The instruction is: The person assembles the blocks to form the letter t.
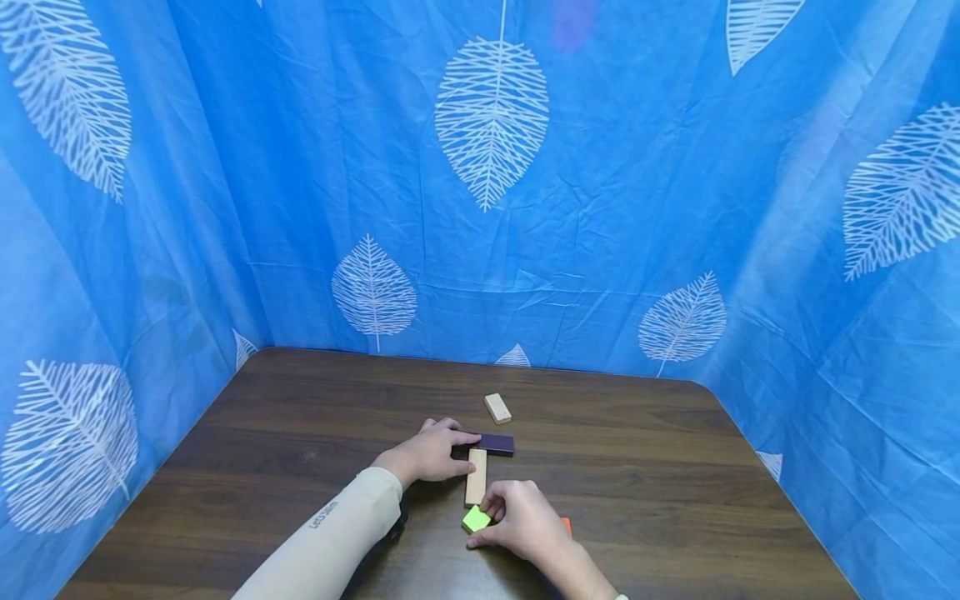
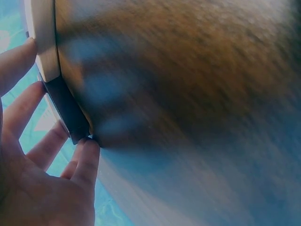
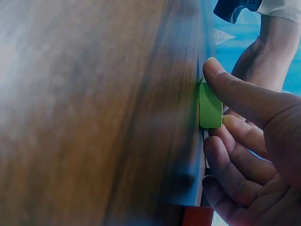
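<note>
On the table, a plain wooden block [image 1: 476, 479] lies lengthwise, with a dark purple block [image 1: 497, 445] crosswise at its far end. My left hand [image 1: 429, 454] reaches in from the left, its thumb at the wooden block's side and its index finger on the dark block. In the left wrist view, fairly straight fingertips touch the dark block [image 2: 68, 110] along its side and end. My right hand [image 1: 525, 518] pinches a bright green block [image 1: 476, 520] between thumb and fingers, at the near end of the wooden block. The right wrist view shows the green block [image 3: 210, 106] close to the tabletop.
A small pale wooden block [image 1: 498, 408] lies farther back, behind the dark one. Beside the right hand, an orange block [image 1: 567, 526] is mostly hidden. A blue leaf-patterned curtain [image 1: 585, 208] surrounds the dark wooden table [image 1: 637, 450] at the back and sides.
</note>
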`<act>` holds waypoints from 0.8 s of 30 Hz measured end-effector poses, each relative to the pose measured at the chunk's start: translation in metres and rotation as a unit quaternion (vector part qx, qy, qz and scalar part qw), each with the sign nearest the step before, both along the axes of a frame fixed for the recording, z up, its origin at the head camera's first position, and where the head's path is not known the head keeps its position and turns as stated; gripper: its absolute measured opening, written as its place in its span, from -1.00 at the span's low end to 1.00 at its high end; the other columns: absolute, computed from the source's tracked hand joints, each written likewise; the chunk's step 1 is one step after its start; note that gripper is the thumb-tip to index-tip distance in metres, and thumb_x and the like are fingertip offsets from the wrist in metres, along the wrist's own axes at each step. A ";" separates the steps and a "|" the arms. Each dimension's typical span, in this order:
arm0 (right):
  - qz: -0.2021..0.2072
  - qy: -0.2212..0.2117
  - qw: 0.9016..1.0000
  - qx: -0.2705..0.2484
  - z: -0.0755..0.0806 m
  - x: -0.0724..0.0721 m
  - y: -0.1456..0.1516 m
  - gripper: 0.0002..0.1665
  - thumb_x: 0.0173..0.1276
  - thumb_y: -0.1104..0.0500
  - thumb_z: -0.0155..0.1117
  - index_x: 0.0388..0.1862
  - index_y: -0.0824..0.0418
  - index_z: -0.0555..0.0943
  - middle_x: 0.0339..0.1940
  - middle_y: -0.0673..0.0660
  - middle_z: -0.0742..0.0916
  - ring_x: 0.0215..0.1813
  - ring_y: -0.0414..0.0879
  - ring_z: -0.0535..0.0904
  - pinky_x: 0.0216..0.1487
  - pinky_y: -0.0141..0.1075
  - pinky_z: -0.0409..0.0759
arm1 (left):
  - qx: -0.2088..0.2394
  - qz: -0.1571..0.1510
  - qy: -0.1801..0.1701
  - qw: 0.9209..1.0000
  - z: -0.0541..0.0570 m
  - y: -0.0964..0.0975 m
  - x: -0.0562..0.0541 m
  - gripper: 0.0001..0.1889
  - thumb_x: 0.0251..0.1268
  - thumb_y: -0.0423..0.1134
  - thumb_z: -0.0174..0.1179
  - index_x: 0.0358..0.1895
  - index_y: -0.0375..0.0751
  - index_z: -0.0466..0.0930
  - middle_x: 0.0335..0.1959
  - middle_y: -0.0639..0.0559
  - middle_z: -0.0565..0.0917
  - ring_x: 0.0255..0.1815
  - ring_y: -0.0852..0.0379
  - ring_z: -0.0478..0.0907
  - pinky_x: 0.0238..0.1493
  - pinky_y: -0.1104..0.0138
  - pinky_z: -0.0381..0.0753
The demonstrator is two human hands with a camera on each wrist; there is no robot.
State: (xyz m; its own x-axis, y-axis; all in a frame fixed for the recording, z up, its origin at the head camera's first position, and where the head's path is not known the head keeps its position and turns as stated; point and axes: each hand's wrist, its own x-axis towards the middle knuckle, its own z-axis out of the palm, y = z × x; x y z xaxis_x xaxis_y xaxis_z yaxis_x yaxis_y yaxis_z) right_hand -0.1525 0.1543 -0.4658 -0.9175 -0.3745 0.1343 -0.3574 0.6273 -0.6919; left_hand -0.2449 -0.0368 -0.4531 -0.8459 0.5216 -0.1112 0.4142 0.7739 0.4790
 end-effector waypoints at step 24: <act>-0.030 0.033 0.997 0.057 0.003 0.004 -0.003 -0.51 -0.29 -0.09 0.79 -0.48 0.02 0.65 -0.53 -0.23 0.62 -0.47 -0.41 0.48 -0.42 -0.42 0.49 | 0.006 -0.003 0.006 1.000 0.003 0.000 0.003 -0.48 0.33 0.03 0.33 0.34 0.07 0.58 0.31 -0.14 0.45 0.26 -0.18 0.32 0.19 -0.12 0.44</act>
